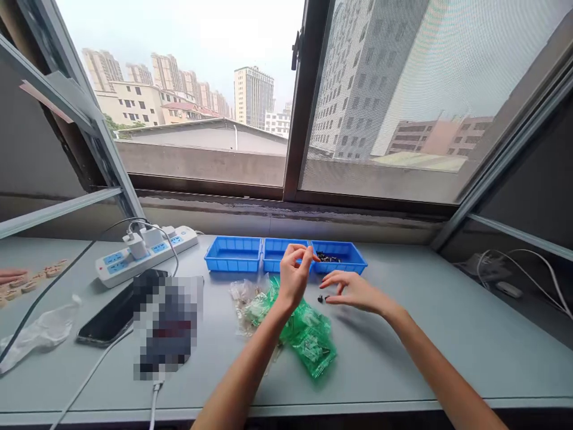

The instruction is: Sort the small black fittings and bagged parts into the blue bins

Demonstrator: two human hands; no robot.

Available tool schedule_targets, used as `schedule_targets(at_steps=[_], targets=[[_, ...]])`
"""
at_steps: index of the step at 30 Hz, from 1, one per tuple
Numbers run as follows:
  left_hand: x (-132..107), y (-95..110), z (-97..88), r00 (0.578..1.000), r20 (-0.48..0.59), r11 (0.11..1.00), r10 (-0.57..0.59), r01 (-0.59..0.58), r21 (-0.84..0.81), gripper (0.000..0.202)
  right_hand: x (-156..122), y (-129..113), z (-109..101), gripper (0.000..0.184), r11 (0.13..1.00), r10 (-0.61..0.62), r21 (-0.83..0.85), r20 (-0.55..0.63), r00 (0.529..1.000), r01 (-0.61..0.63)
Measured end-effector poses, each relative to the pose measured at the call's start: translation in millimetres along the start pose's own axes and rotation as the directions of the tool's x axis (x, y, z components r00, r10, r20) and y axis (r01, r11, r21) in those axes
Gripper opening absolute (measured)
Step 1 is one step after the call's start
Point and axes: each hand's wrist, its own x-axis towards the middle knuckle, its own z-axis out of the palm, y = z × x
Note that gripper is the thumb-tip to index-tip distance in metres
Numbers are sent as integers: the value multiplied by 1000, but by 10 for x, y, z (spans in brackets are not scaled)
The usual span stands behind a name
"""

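- The left grip (pixel 294 276) is held raised above the bench (pixel 425 346). It is pinched narrow, thumb to fingertips, seemingly on a tiny piece (pixel 311 255) too small to be made out.
- The right grip (pixel 353 291) is laid low, palm down, with fingers loosely parted. Nothing is held, and its fingertips are set just beside two loose black parts (pixel 323 297) on the bench.
- Green bags (pixel 313 346) and clear bags (pixel 244 295) are seen under and beside the left wrist. They look full, so much is judged to be left.
- Three blue trays (pixel 233 263) are lined up behind the hands. A small heap (pixel 328 258) of black parts is seen in the right one only, and the other two look bare, so an early stage is judged.
- A power strip (pixel 147 251) and a phone (pixel 111 316) are set well apart on the left.
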Motion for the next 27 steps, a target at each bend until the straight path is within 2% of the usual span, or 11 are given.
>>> schedule_targets(at_steps=[3, 9, 13, 17, 23, 27], targets=[[-4, 10, 0, 1000, -6, 999, -31, 31, -39, 45, -98, 74, 139, 22, 997, 51, -57, 25, 998, -49], [-2, 38, 2, 999, 30, 998, -39, 41, -57, 41, -155, 212, 380, 22, 997, 65, -38, -209, 976, -74], [-12, 90, 25, 998, 43, 995, -36, 39, -86, 40, -119, 281, 361, 18, 993, 68, -77, -278, 958, -93], [-63, 136, 72, 994, 110, 998, 0, 8, -69, 40, -100, 351, 300, 16, 985, 33, -148, -358, 933, -92], [-90, 118, 111, 981, 193, 999, 10, -17, 37, 41, -110, 352, 327, 27, 987, -32, -158, -414, 910, -37], [-109, 142, 111, 974, 225, 994, 20, -43, 100, 36, -107, 311, 370, 41, 995, -75, -91, -517, 853, 32]])
